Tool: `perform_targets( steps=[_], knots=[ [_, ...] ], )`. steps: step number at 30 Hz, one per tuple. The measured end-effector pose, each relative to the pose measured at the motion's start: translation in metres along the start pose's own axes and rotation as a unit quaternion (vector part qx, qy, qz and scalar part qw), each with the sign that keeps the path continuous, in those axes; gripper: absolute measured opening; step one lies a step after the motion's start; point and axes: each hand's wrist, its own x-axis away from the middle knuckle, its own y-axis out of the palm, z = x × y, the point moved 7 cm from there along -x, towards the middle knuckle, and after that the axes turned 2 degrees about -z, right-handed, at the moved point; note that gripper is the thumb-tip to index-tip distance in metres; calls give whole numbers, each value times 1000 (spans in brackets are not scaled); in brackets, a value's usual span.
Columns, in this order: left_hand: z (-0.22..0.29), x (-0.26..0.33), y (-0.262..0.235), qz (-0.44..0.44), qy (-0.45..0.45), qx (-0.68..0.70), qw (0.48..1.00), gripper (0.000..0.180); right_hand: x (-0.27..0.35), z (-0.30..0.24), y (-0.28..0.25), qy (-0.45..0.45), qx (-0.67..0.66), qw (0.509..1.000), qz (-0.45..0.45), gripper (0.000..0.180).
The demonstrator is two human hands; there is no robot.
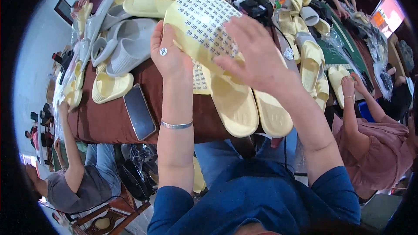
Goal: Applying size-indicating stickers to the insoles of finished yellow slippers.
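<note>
My left hand (173,58) grips the lower left edge of a pale yellow sheet of round printed stickers (202,17), thumb on its face. One round white sticker (163,51) is stuck near the base of that thumb. Across the sheet's right side lies my right hand (257,58), fingers stretched out; whether it touches the sheet I cannot tell. Below the hands, a pale yellow slipper (237,113) and its mate (275,114) lie side by side at the table's near edge, their upper parts partly hidden. A second sticker sheet (200,80) shows beside them, under the held one.
A dark phone (139,112) rests on the brown tablecloth (178,124) at left, near a yellow slipper (112,88). Grey slippers (133,45) and yellow ones are heaped behind it. More slippers (310,61) crowd the right, by a green mat (344,48). Several people work around the table.
</note>
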Motion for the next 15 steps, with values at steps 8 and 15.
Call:
perform_targets(
  steps=[8, 15],
  knots=[
    [-37, -7, -43, 94, -113, 34, 989, 31, 18, 4, 50, 20, 42, 985, -169, 89],
    [-34, -14, -61, 91, -185, 83, 975, 33, 20, 0, 55, -46, 155, 979, -123, 68]
  ],
)
